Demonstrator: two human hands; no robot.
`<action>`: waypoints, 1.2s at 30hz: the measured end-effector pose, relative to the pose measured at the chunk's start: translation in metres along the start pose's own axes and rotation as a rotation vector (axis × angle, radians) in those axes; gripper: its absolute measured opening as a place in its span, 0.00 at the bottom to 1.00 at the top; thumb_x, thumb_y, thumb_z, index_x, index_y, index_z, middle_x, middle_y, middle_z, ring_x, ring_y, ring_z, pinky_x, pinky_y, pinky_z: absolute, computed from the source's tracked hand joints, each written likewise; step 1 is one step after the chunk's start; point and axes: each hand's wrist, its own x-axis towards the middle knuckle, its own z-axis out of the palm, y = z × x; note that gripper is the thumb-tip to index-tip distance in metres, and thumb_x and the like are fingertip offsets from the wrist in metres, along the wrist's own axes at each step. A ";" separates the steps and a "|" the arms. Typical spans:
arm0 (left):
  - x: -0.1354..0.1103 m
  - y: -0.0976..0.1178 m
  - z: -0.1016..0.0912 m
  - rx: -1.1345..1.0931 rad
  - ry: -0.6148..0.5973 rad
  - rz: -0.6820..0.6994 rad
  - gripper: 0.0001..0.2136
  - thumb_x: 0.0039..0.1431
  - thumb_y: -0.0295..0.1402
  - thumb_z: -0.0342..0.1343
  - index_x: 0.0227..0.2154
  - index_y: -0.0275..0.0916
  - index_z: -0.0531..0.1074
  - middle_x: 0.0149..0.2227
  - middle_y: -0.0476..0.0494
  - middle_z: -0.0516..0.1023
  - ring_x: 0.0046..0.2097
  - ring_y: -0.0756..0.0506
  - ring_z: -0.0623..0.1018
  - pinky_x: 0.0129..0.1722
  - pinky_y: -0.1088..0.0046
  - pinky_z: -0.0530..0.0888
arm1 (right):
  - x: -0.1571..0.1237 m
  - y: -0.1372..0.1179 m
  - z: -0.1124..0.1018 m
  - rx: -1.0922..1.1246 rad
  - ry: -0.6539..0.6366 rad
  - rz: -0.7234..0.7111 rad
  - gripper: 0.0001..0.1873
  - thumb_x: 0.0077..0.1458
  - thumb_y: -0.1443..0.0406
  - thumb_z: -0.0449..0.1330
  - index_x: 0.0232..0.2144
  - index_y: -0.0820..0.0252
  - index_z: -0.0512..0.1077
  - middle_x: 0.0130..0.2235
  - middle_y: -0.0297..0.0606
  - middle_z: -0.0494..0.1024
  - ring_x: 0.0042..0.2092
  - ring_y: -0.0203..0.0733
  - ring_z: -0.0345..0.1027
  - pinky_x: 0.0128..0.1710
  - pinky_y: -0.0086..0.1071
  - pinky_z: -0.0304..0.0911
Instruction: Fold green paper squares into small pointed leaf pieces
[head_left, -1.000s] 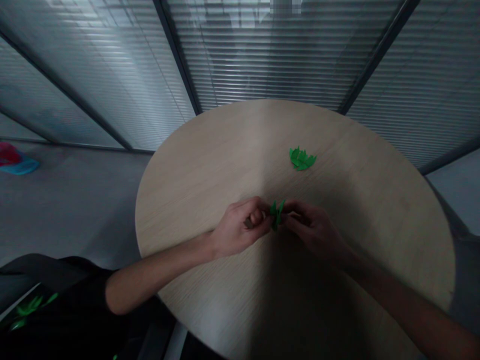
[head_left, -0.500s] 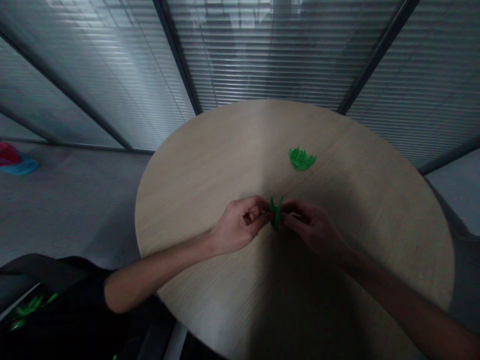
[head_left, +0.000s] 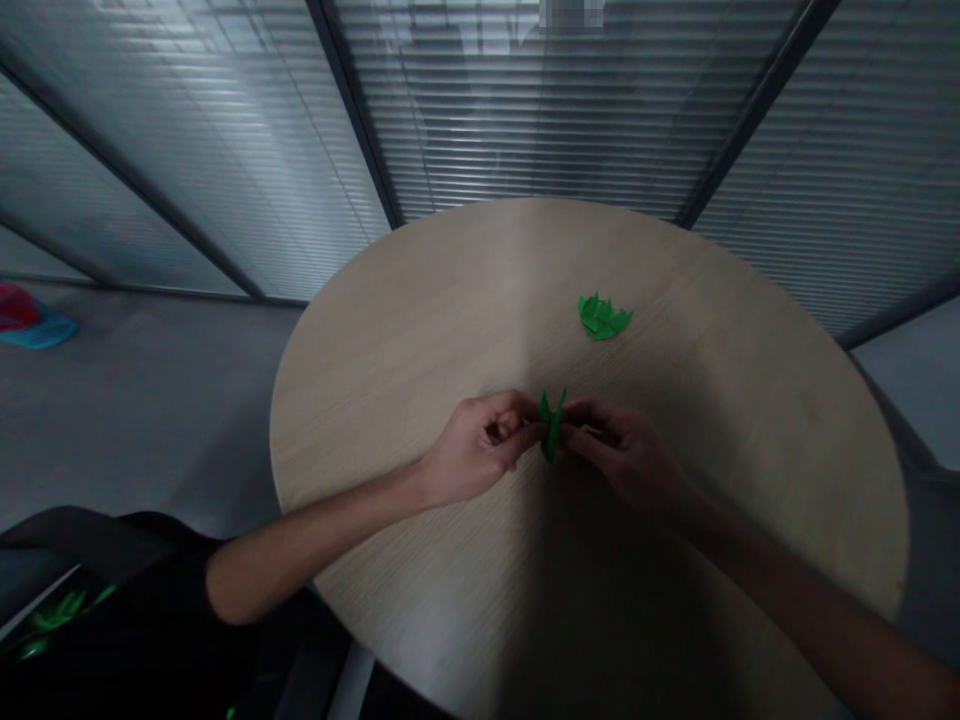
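Between my two hands I pinch a small green piece (head_left: 553, 432), thin and stiff-looking, its two pointed tips spreading upward in a narrow V. The fingers of my left hand (head_left: 471, 455) are clamped on its left side, and those of my right hand (head_left: 637, 460) on its right, just above the bench (head_left: 405, 340). Beyond them lies a green spiky cluster (head_left: 604, 319), jagged along its upper edge, like overlapping leaves; I can't tell its material. The bench is round-edged, pale and finely wood-grained, with a dark shadow falling across it under my right arm. Slatted blinds (head_left: 217, 150) behind dark frame bars (head_left: 352, 100) fill the far side. On the grey floor (head_left: 165, 370) to the left sits something red and blue (head_left: 34, 320).
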 end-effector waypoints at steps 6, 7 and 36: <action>0.003 -0.007 0.002 -0.129 0.034 0.028 0.07 0.65 0.32 0.60 0.42 0.37 0.69 0.25 0.54 0.72 0.23 0.54 0.74 0.22 0.81 0.73 | -0.001 0.000 0.000 0.021 0.008 -0.015 0.10 0.60 0.56 0.65 0.37 0.56 0.78 0.36 0.38 0.84 0.36 0.41 0.78 0.37 0.33 0.71; 0.003 -0.008 0.002 -0.152 0.038 0.044 0.08 0.65 0.33 0.59 0.43 0.38 0.68 0.26 0.54 0.73 0.24 0.53 0.74 0.23 0.81 0.74 | -0.001 0.000 0.000 0.031 0.008 -0.021 0.10 0.60 0.56 0.65 0.37 0.57 0.78 0.36 0.38 0.84 0.37 0.41 0.78 0.37 0.33 0.72; -0.005 -0.004 0.004 0.231 0.065 0.196 0.08 0.63 0.31 0.58 0.30 0.37 0.68 0.24 0.54 0.67 0.25 0.54 0.66 0.24 0.79 0.64 | -0.010 0.002 0.013 -0.363 0.252 -0.321 0.04 0.59 0.65 0.63 0.31 0.57 0.74 0.28 0.33 0.80 0.28 0.39 0.76 0.30 0.31 0.71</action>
